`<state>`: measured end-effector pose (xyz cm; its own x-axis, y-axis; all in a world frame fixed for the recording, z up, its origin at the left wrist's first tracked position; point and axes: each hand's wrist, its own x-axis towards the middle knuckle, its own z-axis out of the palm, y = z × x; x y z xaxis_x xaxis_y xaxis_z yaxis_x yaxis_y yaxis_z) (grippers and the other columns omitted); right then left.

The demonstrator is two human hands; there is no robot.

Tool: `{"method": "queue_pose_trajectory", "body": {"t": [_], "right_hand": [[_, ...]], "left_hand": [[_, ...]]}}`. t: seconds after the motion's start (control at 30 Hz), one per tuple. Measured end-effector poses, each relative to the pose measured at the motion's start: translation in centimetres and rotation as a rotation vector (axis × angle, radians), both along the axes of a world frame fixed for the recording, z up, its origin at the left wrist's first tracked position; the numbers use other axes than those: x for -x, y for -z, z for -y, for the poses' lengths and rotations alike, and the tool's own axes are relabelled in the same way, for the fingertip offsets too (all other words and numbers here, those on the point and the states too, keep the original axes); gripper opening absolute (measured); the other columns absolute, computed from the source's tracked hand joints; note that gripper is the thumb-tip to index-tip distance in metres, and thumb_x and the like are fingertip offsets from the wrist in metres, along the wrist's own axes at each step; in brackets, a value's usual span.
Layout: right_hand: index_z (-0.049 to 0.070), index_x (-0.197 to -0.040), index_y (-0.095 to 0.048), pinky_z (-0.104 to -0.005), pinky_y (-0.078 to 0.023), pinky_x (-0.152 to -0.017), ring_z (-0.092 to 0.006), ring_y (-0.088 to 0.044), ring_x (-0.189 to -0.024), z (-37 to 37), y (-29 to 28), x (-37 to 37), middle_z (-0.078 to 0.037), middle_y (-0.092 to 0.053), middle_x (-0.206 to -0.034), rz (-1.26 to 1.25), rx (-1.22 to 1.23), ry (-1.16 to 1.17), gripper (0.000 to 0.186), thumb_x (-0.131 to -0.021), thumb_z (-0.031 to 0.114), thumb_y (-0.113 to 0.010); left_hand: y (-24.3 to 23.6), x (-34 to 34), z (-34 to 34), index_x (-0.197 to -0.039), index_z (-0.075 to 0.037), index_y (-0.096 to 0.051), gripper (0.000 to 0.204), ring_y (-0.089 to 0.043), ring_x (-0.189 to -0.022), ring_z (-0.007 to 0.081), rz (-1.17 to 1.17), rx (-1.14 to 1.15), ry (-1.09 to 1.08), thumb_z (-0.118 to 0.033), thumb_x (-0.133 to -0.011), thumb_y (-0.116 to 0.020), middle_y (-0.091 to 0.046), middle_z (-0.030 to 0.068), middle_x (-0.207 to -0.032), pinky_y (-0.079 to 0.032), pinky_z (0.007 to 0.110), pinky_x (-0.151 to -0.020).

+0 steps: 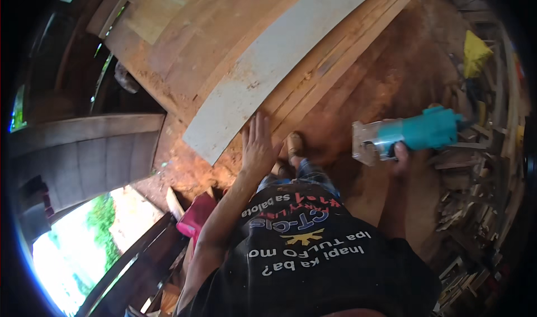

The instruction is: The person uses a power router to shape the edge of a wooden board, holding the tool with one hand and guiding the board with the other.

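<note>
My right hand grips a teal trim router with a clear base, held out to the right of my body. The router lies on its side in the air, its clear end toward the left. My left hand is stretched out flat, fingers together, at the near edge of a long pale strip of sheet board. Its fingertips reach that edge; whether they press on it I cannot tell. The strip lies slantwise along a wooden workbench, and its near end sticks out past the bench.
Dusty reddish ground lies below the bench. Many wood offcuts are heaped at the right, with a yellow object above them. A dark red bag-like item sits by my left arm. A grey panelled surface stands at the left.
</note>
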<state>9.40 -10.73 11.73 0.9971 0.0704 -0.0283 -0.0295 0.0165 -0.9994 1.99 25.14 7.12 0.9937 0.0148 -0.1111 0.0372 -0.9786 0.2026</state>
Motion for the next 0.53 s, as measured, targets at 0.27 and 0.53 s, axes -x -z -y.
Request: {"method": "queue_pose_trajectory", "body": {"t": [0.27,0.53], "right_hand": [[-0.004,-0.127,-0.053,-0.0373,-0.038,-0.108,-0.025,-0.055,-0.12,-5.2,5.2,0.1,-0.014,-0.058,-0.129,0.057,-0.235,0.14,0.037,-0.094,0.011,-0.048],[0.003,-0.119,-0.056,-0.0347,-0.047,-0.095,-0.016,-0.061,-0.101,-15.7,5.7,2.5,-0.006,-0.062,-0.108,-0.026,-0.366,0.145,0.042,-0.079,0.005,-0.071]], "left_hand": [[0.5,14.9,-12.4,-0.091,-0.002,-0.073,0.045,-0.068,-0.095,0.0397,-0.949,-0.035,-0.304,-0.041,-0.09,-0.051,-0.072,0.0197,-0.095,-0.052,0.049,-0.084],[-1.1,4.7,-14.0,-0.108,-0.002,-0.071,0.023,-0.07,-0.079,0.0155,-0.04,0.661,-0.143,-0.02,-0.094,-0.066,-0.073,0.015,-0.089,-0.053,0.028,-0.073]]}}
